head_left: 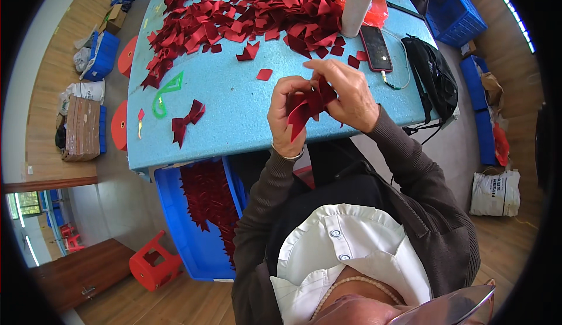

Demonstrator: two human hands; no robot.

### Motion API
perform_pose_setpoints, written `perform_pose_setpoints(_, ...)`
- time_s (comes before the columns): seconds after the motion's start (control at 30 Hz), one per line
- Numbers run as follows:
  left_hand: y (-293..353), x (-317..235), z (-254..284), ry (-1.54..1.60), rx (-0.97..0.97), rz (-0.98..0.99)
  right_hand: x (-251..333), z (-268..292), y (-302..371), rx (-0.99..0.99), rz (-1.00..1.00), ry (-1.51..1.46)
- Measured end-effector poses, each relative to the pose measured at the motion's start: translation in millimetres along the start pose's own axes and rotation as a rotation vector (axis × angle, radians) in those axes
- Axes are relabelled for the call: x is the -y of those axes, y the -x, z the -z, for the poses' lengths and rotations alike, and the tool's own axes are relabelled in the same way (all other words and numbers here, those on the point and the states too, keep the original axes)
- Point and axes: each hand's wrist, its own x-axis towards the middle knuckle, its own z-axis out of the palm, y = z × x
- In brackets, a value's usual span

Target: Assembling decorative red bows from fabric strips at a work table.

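Observation:
Over the front edge of the blue table (228, 126), my two hands hold a dark red ribbon bow (303, 109) between them. My left hand (285, 114) wraps its fingers round the bow's left side, with one tail hanging down. On the other side my right hand (353, 94) pinches the bow's upper right part, thumb and fingers closed together. The fingers partly hide the bow's middle. A finished-looking red bow (188, 124) lies on the table to the left. A small red square of ribbon (264, 74) rests just beyond my hands.
A heap of red ribbon pieces (234, 23) covers the far table. At right stand a white bottle (358, 6), a phone (376, 49) on a cable and a black backpack (432, 76). A blue crate (193, 249) of red bows sits below, beside a red stool (153, 263).

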Motion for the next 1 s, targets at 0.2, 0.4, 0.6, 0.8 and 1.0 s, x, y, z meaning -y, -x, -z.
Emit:
perform_pose_setpoints(0.2,2.7,-2.9,-10.7,-0.137,-0.043,-0.057,-1.6,-3.3,9.1,0.017,-0.324,-0.388)
perform_pose_setpoints(0.4,1.5,6.0,-15.7,-0.426,-0.107,-0.224,3.4,-1.3,15.7,-0.017,-0.456,-0.517)
perform_pose_setpoints(0.6,2.1,3.1,-27.5,0.019,-0.085,-0.020,3.2,-6.9,24.2,-0.219,-0.375,-0.428)
perform_pose_setpoints(0.8,-5.3,-5.0,-24.0,0.121,0.172,0.125,-0.4,0.4,23.2,-0.214,-0.430,-0.468)
perform_pose_setpoints(1.0,-10.8,-1.2,-18.0,-0.056,0.310,0.150,-14.5,1.3,24.4,-0.243,-0.333,-0.348)
